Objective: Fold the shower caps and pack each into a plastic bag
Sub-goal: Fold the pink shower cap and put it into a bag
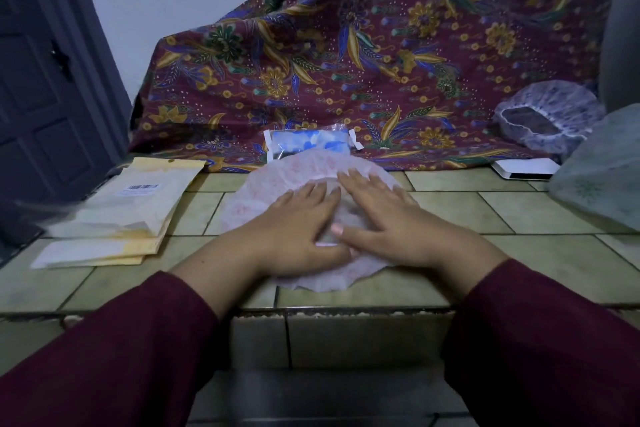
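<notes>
We saw two arms clad in long, plain dark maroon sleeves (114, 350) reaching to the wrists, without cuffs, buttons or markings that we could make out. The left hand (294, 229) and right hand (391, 222) were bare, with short, pale nails.

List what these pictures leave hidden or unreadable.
- Head view: middle of the pink shower cap is hidden under the left hand and right hand.
- Label print on the yellow envelopes: too small and blurred.
- Packed bag: near edge hidden by the cap.
- Green bag: cut by the right edge.
</notes>
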